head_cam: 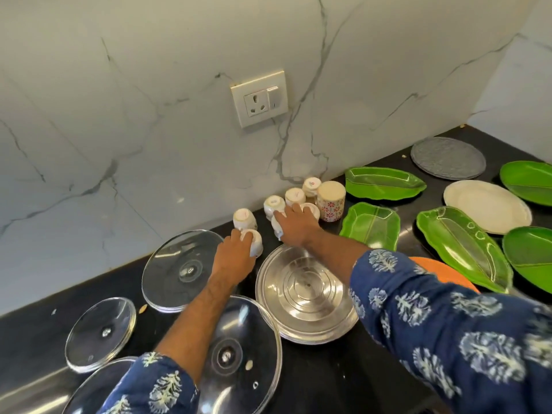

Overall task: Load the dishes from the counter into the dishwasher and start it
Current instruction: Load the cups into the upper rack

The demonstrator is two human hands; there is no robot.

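Against backsplash — hands (236, 252) grip cups (254, 240).

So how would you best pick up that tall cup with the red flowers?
Wrap a hand around the round side wall of the flowered cup, coming from above and from the front. It stands upside down, so there is no open rim to hook, and small cups crowd its left and back.
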